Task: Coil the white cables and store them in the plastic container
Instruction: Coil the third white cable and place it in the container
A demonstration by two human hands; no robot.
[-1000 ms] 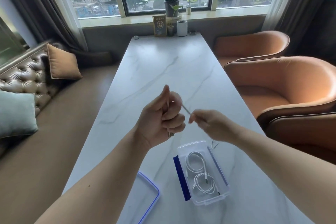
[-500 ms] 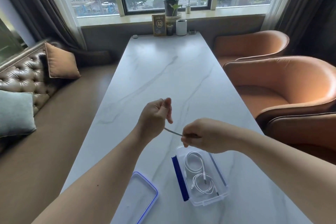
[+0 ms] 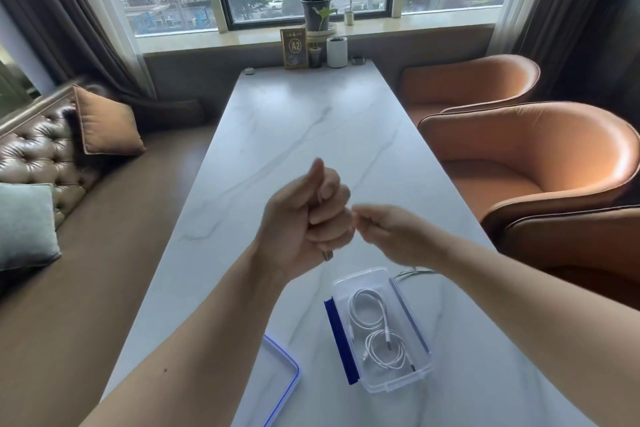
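Note:
My left hand [image 3: 304, 218] is a closed fist held above the marble table [image 3: 311, 121], with a white cable wound inside it; a metal plug end [image 3: 327, 255] pokes out below the fist. My right hand [image 3: 384, 232] pinches the same cable right beside the left knuckles. The cable's loose tail [image 3: 415, 272] trails on the table under my right wrist. Below the hands sits the clear plastic container [image 3: 398, 385] with blue clips, holding two coiled white cables [image 3: 377, 333].
The container's blue-rimmed lid [image 3: 277, 381] lies on the table at lower left. Orange armchairs [image 3: 540, 163] line the right side, a leather sofa [image 3: 38, 152] with cushions the left. A sign, a white cup [image 3: 336, 51] and small pots stand at the far end.
My left hand has risen and turned back into an upright fist. My right hand has come up from over the container to beside the left knuckles, bringing the cable around.

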